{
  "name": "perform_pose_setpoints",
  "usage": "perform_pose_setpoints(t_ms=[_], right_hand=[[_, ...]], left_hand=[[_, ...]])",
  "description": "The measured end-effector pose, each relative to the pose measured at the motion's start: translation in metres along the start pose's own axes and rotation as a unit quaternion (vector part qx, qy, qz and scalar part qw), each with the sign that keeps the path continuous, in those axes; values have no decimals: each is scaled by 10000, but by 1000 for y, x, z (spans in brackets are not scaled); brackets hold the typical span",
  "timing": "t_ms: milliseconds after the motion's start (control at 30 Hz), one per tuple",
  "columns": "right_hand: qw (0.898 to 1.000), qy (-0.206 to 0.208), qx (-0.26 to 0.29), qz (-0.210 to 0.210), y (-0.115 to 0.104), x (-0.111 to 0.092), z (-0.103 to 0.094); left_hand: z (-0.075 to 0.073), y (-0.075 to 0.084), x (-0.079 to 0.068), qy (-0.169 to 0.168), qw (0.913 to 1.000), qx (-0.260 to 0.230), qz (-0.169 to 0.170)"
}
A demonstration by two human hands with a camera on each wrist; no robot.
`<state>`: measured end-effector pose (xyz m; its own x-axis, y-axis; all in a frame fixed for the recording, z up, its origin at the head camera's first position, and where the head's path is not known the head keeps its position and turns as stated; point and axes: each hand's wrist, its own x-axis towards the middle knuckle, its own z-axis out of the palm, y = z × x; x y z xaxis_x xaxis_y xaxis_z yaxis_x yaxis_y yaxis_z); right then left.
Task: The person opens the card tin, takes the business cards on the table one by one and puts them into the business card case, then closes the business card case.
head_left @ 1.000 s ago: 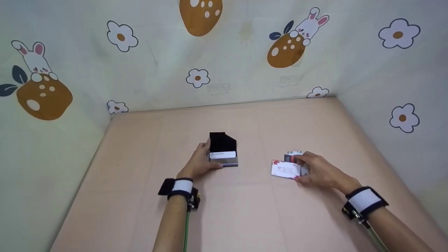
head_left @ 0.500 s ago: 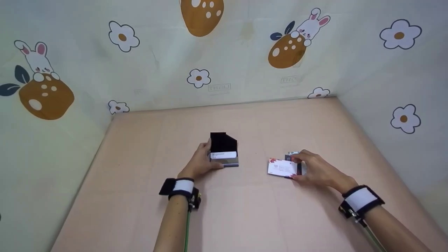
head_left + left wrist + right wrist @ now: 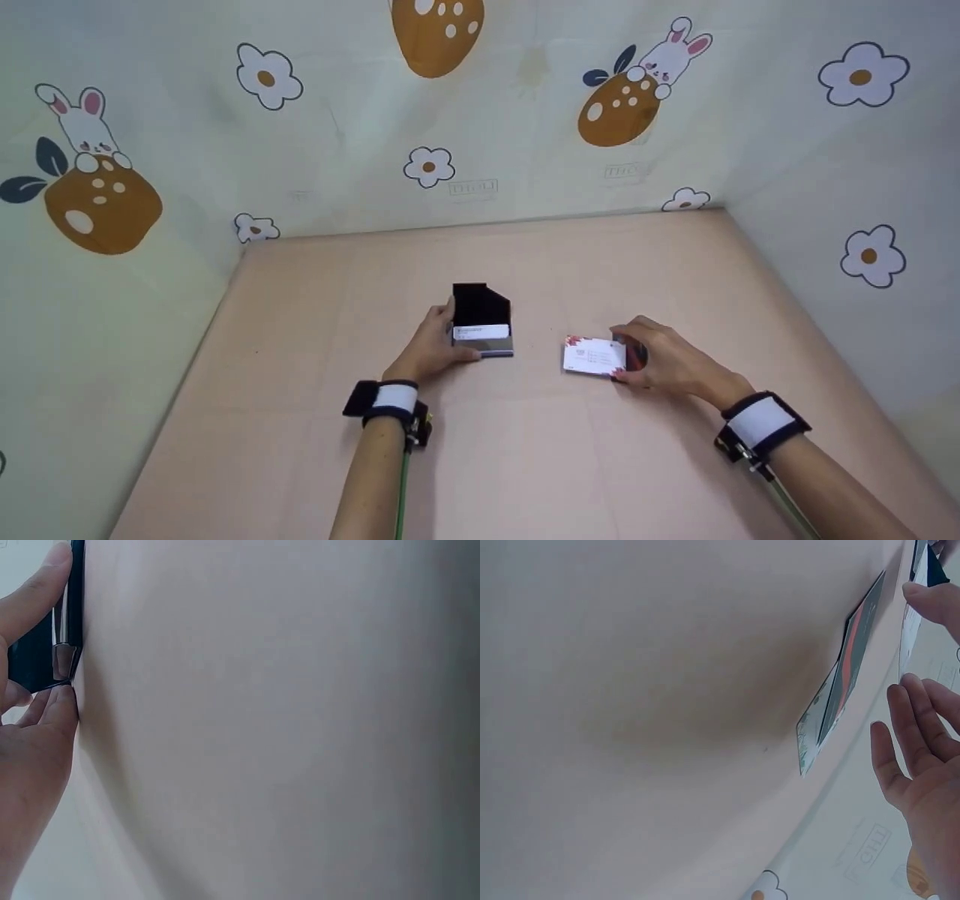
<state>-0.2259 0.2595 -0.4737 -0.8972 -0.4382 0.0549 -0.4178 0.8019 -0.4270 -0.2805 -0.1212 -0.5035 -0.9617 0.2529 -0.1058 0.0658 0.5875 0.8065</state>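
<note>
My left hand [image 3: 429, 343] grips the left side of a business card holder [image 3: 481, 304], its black lid raised open. A white card [image 3: 481, 331] shows inside, above the silvery front. In the left wrist view the thumb lies along the holder's metal edge [image 3: 64, 660]. To the right, my right hand [image 3: 667, 358] pinches a white business card [image 3: 594, 355] with red flowers at its corners, thumb at the near edge and fingers at the far edge. Beneath it on the table lie a dark card with a red stripe [image 3: 856, 645] and a leaf-patterned card [image 3: 808, 726], overlapping.
A pale pink cloth covers the table [image 3: 337, 300]. Patterned curtains [image 3: 525, 127] with rabbits and flowers rise at the back and both sides. Each wrist wears a strapped camera [image 3: 761, 427] with a green cable.
My right hand has moved left with the white card, lifting it off the other cards, which show beneath the hand. The left hand keeps its hold on the card holder.
</note>
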Motion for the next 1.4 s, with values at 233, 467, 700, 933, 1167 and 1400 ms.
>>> perform_pose_setpoints(t_ms=[233, 467, 700, 933, 1167, 1400], right_hand=[[9999, -45, 65, -93, -3, 8, 0], [9998, -80, 60, -159, -7, 15, 2], [9998, -127, 133, -115, -14, 23, 2], [9994, -44, 110, -331, -20, 32, 5], [9974, 84, 143, -698, -24, 39, 9], [9964, 123, 232, -811, -34, 52, 15]], left_hand=[[-1, -2, 0, -30, 9999, 59, 78], [0, 2, 0, -45, 9999, 93, -74], [0, 2, 1, 0, 9999, 144, -73], [-1, 2, 0, -46, 9997, 212, -132], [0, 1, 0, -80, 9998, 177, -56], [1, 0, 0, -66, 9998, 58, -160]])
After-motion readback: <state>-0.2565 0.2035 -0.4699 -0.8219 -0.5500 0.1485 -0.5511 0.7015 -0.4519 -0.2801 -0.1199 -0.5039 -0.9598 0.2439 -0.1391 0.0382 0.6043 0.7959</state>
